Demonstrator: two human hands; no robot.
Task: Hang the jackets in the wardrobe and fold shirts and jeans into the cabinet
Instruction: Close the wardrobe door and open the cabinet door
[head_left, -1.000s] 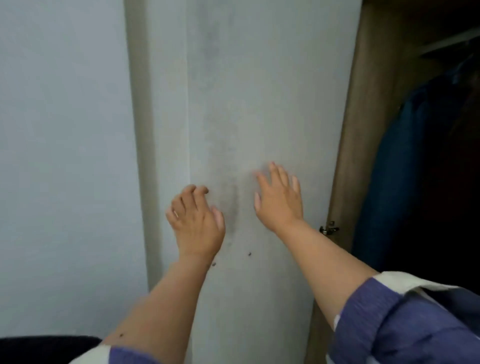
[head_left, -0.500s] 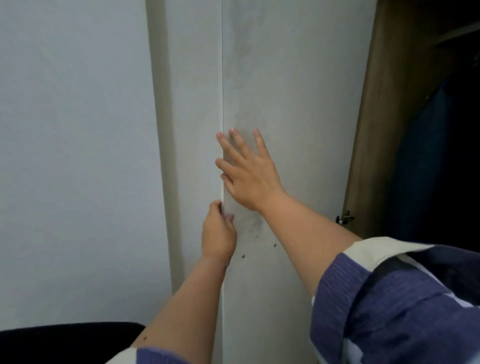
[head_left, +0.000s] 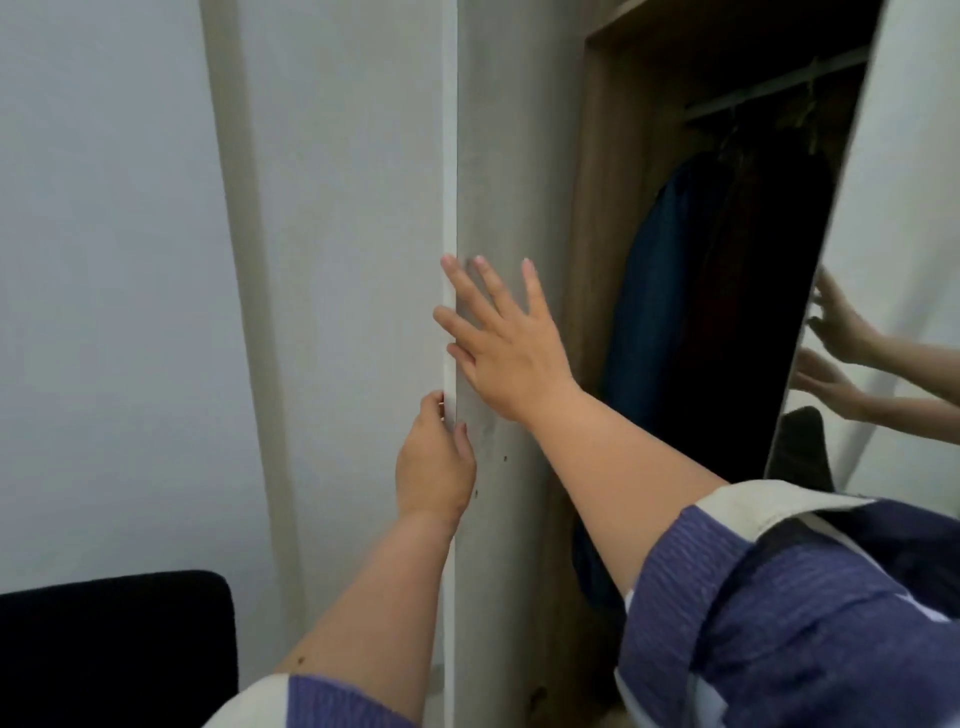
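Jackets (head_left: 675, 322) on wardrobe rail (head_left: 769, 88)

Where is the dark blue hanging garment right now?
The dark blue hanging garment is right of centre, inside the open wooden wardrobe, below the rail, beside darker clothes.

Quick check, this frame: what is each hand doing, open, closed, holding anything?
Left hand: closed, fingers curled round the edge of the wardrobe door.
Right hand: open, fingers spread, palm flat against the same door, holding nothing.

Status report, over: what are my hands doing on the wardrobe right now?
Left hand fingers curled round the door edge. Right hand flat and open on the door panel. Jackets already on the rail. Nothing in the way.
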